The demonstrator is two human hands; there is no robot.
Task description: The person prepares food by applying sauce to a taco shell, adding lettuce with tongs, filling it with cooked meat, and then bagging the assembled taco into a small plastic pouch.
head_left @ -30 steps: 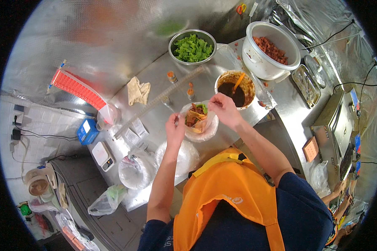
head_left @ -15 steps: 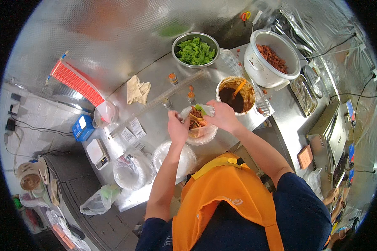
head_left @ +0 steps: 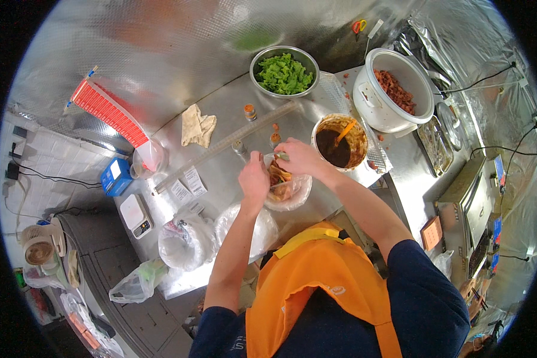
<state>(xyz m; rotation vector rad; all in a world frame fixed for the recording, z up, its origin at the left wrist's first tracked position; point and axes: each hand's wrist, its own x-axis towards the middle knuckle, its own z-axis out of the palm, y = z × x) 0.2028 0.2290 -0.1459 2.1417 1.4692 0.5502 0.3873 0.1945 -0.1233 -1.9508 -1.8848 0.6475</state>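
Near the table's front edge stands a round bowl lined with clear plastic [head_left: 296,198]. Meat and pale strips of food [head_left: 278,174] show inside the lining. My left hand [head_left: 255,179] is closed at the bowl's left side, pinching the plastic edge. Over the far right of the bowl, my right hand [head_left: 302,159] has its fingers pressed together on a small piece of lettuce [head_left: 283,156]. The right hand hides part of the food. Just beyond my hands stand two small shakers, one grey-topped [head_left: 238,147] and one orange-topped [head_left: 275,140].
A sauce pot [head_left: 364,146] with an orange-handled utensil stands at right. Behind are a steel bowl of lettuce [head_left: 258,83] and a white tub of meat [head_left: 370,107]. Plastic-covered bowls [head_left: 188,241], a scale [head_left: 136,216] and a cloth [head_left: 197,125] lie leftward. A long bar [head_left: 221,141] crosses the table.
My right hand has moved left and inward over the bowl, covering more of the food and leaf. My left hand stays at the bowl's left side. The view has shifted slightly.
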